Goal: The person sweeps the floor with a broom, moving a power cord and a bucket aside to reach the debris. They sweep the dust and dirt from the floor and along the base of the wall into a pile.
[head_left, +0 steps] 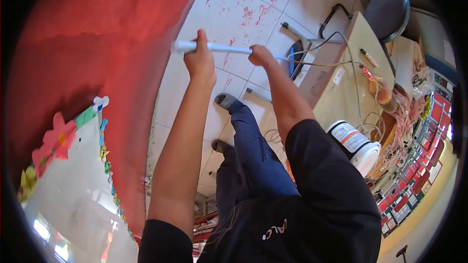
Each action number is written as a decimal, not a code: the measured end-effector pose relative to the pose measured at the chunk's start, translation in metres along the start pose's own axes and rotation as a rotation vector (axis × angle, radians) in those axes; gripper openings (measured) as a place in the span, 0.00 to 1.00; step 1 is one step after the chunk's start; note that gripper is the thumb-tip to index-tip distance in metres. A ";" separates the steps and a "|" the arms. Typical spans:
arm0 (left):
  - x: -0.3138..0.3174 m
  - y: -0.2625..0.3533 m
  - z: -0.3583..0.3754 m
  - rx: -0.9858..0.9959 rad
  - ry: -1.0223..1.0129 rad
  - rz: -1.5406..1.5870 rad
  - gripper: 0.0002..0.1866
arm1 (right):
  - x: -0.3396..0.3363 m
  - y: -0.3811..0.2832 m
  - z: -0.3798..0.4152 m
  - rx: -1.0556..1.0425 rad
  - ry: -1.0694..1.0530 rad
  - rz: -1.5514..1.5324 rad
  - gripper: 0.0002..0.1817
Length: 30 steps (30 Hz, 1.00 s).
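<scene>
A long white pole runs roughly level across the upper middle, held in both hands. My left hand is closed around it near its thicker left end, with a finger or thumb sticking up above it. My right hand grips the pole farther right, where it is thinner. The left end is blurred close to the red wall, and I cannot make out what is attached there. Beyond my right hand, a thin light-coloured continuation leads toward some cables.
Red smears mark the white tiled floor. A wooden table on the right holds a brush, cables and a white labelled bucket. A dark chair stands behind it. At lower left hangs a glossy whiteboard edged with paper flowers.
</scene>
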<state>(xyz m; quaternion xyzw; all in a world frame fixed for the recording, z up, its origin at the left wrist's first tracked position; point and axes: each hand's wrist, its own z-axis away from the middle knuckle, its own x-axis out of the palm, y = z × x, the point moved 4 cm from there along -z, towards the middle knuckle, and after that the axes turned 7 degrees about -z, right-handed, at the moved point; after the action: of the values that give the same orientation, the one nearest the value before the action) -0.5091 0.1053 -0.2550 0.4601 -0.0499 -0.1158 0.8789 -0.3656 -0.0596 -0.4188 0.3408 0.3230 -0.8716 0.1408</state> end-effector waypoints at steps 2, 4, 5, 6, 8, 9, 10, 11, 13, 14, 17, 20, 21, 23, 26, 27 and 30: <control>0.012 0.004 -0.021 0.032 -0.106 -0.063 0.18 | 0.009 0.012 -0.036 -0.027 0.059 -0.003 0.12; 0.002 0.017 -0.042 0.110 -0.205 -0.104 0.17 | 0.001 -0.010 -0.049 -0.062 0.051 -0.010 0.13; -0.013 0.024 -0.045 0.144 -0.179 -0.139 0.18 | -0.005 -0.030 -0.050 -0.068 0.033 -0.006 0.13; -0.025 0.037 -0.039 0.184 -0.155 -0.172 0.18 | -0.011 -0.051 -0.053 -0.076 0.021 -0.001 0.13; -0.049 0.083 0.001 0.252 -0.071 -0.135 0.19 | -0.018 -0.102 -0.045 -0.221 -0.025 -0.052 0.14; -0.069 0.099 0.022 0.356 -0.006 -0.223 0.19 | -0.010 -0.126 -0.043 -0.278 -0.099 -0.029 0.15; -0.089 0.118 0.046 0.468 0.059 -0.308 0.19 | -0.012 -0.156 -0.023 -0.308 -0.143 -0.083 0.16; -0.107 0.135 0.077 0.544 0.174 -0.456 0.17 | 0.003 -0.177 -0.010 -0.380 -0.218 -0.087 0.14; -0.147 0.154 0.123 0.602 0.042 -0.399 0.17 | 0.010 -0.221 0.038 -0.484 -0.379 -0.140 0.12; -0.158 0.170 0.146 0.726 -0.044 -0.502 0.19 | 0.009 -0.236 0.063 -0.526 -0.329 -0.208 0.09; -0.182 0.204 0.180 0.836 -0.259 -0.027 0.22 | -0.027 -0.270 0.103 -0.539 -0.126 -0.314 0.05; -0.179 0.179 0.164 0.577 -0.177 -0.047 0.16 | -0.062 -0.249 0.100 -0.439 0.027 -0.241 0.05; -0.175 0.157 0.150 0.476 -0.156 -0.059 0.15 | -0.064 -0.224 0.080 -0.366 0.008 -0.136 0.05; -0.139 0.086 0.121 0.212 -0.280 0.096 0.12 | -0.058 -0.155 0.032 -0.335 -0.050 0.050 0.08; -0.082 -0.031 0.098 0.016 -0.428 0.132 0.10 | -0.039 -0.060 -0.011 -0.458 -0.020 0.126 0.06; -0.068 -0.048 0.103 -0.063 -0.330 0.200 0.05 | -0.027 -0.039 -0.016 -0.459 -0.041 0.124 0.05; -0.100 -0.026 0.117 -0.028 -0.112 0.135 0.13 | 0.020 -0.056 -0.005 -0.543 0.155 0.007 0.05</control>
<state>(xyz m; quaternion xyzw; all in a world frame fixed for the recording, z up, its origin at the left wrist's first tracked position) -0.6323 0.0230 -0.2076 0.4363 -0.1286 -0.0824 0.8867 -0.4035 -0.0148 -0.4095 0.3576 0.5532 -0.7240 0.2049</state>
